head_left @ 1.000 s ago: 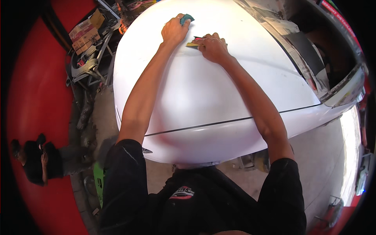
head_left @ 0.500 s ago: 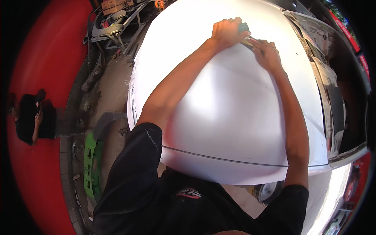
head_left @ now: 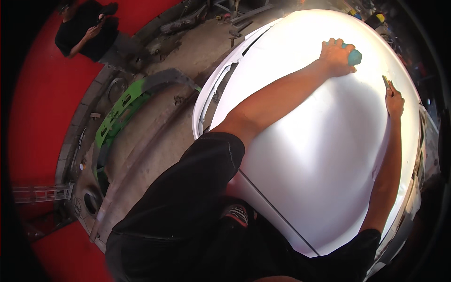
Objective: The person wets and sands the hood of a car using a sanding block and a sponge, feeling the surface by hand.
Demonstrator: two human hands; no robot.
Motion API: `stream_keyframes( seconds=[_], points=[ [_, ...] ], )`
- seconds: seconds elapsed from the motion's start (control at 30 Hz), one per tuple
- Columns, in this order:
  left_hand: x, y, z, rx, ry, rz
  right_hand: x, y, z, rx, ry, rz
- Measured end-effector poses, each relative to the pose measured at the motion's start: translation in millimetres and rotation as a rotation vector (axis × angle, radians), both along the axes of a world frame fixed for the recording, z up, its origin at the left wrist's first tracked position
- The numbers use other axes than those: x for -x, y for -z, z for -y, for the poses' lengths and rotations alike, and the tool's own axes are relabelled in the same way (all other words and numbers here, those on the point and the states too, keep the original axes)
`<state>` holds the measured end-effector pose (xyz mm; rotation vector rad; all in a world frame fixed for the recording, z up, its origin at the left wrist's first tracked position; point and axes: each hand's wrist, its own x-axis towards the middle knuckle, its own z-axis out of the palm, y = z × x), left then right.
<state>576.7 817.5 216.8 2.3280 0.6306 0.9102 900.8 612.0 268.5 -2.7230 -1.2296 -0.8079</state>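
A white car hood (head_left: 324, 155) fills the right half of the head view. My left hand (head_left: 335, 56) lies far out on it, closed over a teal block (head_left: 353, 57) pressed to the panel. To the right, my right hand (head_left: 393, 101) rests on the hood and pinches a thin dark strip-like tool (head_left: 385, 82) that sticks out past the fingers. The two hands are about a hand's width apart. Both arms stretch across the panel from my black shirt at the bottom.
A green car bumper part (head_left: 117, 117) and grey trim pieces lie on the dusty floor at left. Another person in black (head_left: 87, 30) stands at the upper left on the red floor. Tools and clutter lie beyond the hood at the top.
The view has swung to the right, so the hood now sits at the right. My hands have moved apart; the right hand with the thin tool has drawn back from the teal block.
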Motion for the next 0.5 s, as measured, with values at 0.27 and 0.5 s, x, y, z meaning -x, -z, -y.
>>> stream_keyframes(
  seconds=[0.27,0.5],
  points=[
    [5,17,-21,-0.065,-0.003,0.089,184,13,85,-0.021,-0.217,-0.189],
    [34,6,-36,-0.063,0.213,0.038,330,-28,154,-0.064,-0.084,-0.325]
  ],
)
